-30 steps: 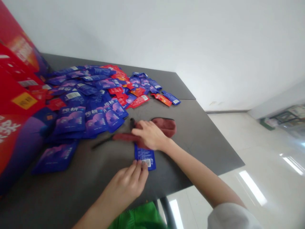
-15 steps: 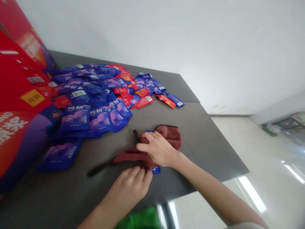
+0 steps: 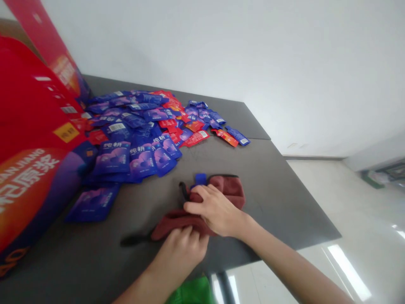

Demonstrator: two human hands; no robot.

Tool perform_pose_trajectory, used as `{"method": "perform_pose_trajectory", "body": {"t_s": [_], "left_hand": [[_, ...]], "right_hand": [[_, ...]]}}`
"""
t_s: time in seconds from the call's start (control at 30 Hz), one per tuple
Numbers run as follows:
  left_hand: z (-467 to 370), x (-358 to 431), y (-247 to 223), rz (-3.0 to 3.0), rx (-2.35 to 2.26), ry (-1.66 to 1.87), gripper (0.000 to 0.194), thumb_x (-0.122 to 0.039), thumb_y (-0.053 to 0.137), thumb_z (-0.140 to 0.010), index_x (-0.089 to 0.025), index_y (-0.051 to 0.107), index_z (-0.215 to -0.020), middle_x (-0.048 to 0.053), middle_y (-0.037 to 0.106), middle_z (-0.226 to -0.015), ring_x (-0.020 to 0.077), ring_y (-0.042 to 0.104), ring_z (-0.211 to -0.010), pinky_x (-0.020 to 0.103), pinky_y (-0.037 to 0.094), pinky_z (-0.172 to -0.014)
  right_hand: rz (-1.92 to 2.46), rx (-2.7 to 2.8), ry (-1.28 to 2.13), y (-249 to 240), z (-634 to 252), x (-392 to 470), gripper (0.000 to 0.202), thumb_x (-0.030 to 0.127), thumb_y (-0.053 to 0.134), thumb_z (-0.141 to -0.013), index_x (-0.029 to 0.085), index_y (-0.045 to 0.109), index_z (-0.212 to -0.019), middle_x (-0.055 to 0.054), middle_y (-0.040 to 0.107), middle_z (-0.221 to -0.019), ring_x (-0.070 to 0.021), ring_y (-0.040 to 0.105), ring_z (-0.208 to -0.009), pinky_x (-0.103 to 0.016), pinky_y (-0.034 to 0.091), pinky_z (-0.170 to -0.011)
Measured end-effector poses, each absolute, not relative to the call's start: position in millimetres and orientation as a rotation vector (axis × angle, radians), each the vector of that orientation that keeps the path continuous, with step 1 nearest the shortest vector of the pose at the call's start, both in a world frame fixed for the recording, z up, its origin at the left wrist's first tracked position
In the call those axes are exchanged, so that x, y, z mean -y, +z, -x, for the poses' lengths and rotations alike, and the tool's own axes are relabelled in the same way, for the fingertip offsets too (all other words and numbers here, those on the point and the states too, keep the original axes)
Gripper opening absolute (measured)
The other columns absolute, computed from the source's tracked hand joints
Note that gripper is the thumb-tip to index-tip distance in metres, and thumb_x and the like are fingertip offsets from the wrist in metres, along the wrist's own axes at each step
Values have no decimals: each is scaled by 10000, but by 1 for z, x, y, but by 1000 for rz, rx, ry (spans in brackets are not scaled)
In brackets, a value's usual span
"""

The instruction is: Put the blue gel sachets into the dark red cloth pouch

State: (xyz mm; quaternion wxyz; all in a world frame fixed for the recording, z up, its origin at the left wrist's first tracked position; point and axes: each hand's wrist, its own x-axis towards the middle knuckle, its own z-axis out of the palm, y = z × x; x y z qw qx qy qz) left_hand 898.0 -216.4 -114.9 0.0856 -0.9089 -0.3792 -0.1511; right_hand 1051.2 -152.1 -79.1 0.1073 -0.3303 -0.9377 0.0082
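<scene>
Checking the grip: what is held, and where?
The right hand grips the brown cloth by its bunched middle. The left hand is at the cloth's near edge; whether it grips is hidden.

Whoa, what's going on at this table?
A person's right hand holds a reddish-brown cloth over a blue packet, whose far end peeks out. The left hand is curled against the cloth's near side; what its fingertips hold is hidden. More blue and red packets lie heaped on the grey table, beside a big red box.
</scene>
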Motion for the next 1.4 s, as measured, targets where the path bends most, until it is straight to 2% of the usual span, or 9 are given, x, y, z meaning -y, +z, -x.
{"method": "perform_pose_trajectory", "body": {"t_s": [0.2,0.37,0.53,0.73,0.83,1.07,1.13,1.27,1.4], "left_hand": [[-895,210,-112,2704,969,-414,281,-5,496,-761,-94,617,-999,111,703,-906,188,660,-809,254,509,-620],[-895,210,-112,2753,1113,-424,331,30,542,-695,-134,632,-968,80,711,-887,176,666,-755,241,502,-584],[-898,214,-114,2713,1103,-431,169,-19,557,-686,-167,635,-712,19,645,-596,171,620,-557,238,455,-477],[-896,205,-110,2820,985,-574,242,-32,493,-769,-120,633,-946,67,706,-827,180,660,-711,261,499,-577],[-894,206,-109,2948,1334,-969,150,-116,517,-810,-189,647,-830,-13,683,-665,134,634,-561,220,478,-532],[-876,211,-104,2327,2753,-2226,188,-364,547,-794,-184,552,-740,-15,676,-647,169,673,-625,250,542,-587],[-864,213,-104,2376,2727,-2022,189,-365,547,-782,-194,551,-700,-22,669,-612,168,667,-587,242,532,-564],[-845,221,-98,2560,2231,-1009,115,-256,546,-740,-252,660,-738,-16,695,-654,161,657,-582,208,473,-517],[-840,222,-80,2605,2281,-1124,131,-279,545,-736,-243,643,-658,-39,672,-585,146,648,-545,200,478,-516]], "right_hand": [[1300,2730,-80,-105,-1055,78,285,251,335,-908,244,549,-1096,-87,481,-987,-184,452,-784,-319,316,-724],[1354,2505,-29,-77,-1068,89,288,274,291,-933,205,548,-1045,-81,484,-1014,-177,459,-801,-313,332,-746],[978,2781,30,-80,-1056,147,234,241,361,-898,279,571,-996,-58,473,-960,-178,434,-800,-312,307,-703],[1328,2679,-96,-107,-1058,77,310,291,305,-923,257,557,-1101,-86,488,-980,-186,463,-798,-329,325,-740],[1567,2364,-119,-106,-1080,48,334,308,277,-929,204,554,-1084,-100,496,-983,-204,483,-837,-336,350,-767],[1625,1801,-99,-106,-1133,68,310,299,277,-916,203,540,-1050,-91,503,-994,-217,492,-896,-346,391,-793],[1636,1836,-92,-110,-1136,74,304,301,287,-911,208,545,-1043,-91,503,-1006,-223,496,-906,-359,393,-801],[1621,1884,-53,-113,-1129,74,305,314,290,-912,210,552,-1030,-89,507,-1008,-218,507,-897,-361,404,-798],[1534,1861,11,-109,-1120,72,298,313,287,-915,215,546,-1027,-84,515,-1005,-209,510,-924,-348,410,-814]]}}
